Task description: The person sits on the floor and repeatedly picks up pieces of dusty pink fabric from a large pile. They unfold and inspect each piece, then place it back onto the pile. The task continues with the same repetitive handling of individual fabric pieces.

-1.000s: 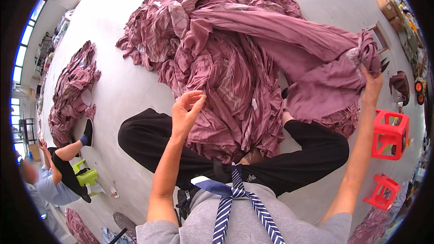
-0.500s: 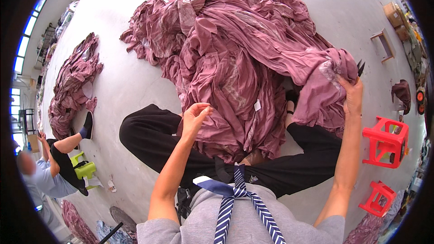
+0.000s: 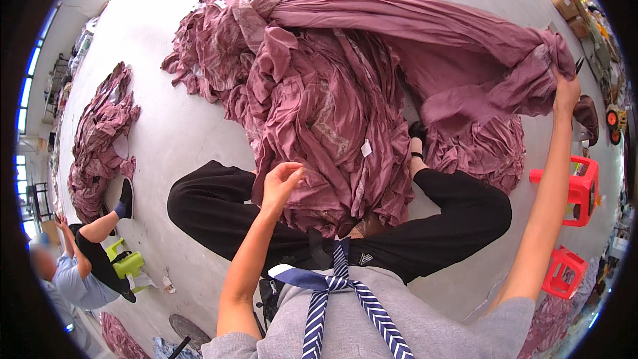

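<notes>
Pinching loosely at the near edge of the crumpled mauve fabric heap (image 3: pixel 319 113) over the lap, the left hand (image 3: pixel 280 183) has barely shifted. Farther out, the right hand (image 3: pixel 565 90), its grip closed on a bunched length of that cloth, has swung outward again, stretching it taut above the floor (image 3: pixel 173 126).

Both hands (image 3: pixel 282 183) on mauve cloth (image 3: pixel 332 93)
</notes>
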{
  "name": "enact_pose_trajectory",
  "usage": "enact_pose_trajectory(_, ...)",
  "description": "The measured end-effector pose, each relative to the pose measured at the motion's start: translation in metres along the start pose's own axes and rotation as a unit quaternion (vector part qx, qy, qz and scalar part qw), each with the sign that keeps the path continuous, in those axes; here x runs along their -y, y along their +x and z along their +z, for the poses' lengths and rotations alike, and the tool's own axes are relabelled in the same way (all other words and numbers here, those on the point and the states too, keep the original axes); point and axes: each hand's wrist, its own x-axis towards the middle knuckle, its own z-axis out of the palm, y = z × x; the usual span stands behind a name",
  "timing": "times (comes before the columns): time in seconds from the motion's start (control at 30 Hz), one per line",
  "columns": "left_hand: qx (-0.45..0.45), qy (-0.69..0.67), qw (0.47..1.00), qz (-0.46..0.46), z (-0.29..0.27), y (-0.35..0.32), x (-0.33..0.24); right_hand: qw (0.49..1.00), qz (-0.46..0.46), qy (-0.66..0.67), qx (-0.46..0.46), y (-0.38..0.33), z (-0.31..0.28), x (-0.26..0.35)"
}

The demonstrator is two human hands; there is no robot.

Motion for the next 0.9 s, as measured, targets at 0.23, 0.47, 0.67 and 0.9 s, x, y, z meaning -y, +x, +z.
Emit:
enact_pose_trajectory(0.23,-0.029,0.128,0.991,0.008,-0.008,0.005,0.037,0.922,0.018,-0.386,0.008,-0.054,0.021,-0.145)
enact_pose_trajectory(0.47,0.016,0.239,0.971,0.023,0.019,0.007,0.04,0.92,0.247,-0.073,0.295,-0.331,0.177,-0.123)
enact_pose_trajectory(0.67,0.077,0.228,0.971,-0.009,0.035,0.002,0.058,0.841,0.362,0.123,0.383,-0.496,0.222,0.0)
enact_pose_trajectory(0.9,0.016,0.209,0.977,0.048,0.045,0.035,0.112,0.756,0.498,0.273,0.325,-0.479,0.195,0.072)
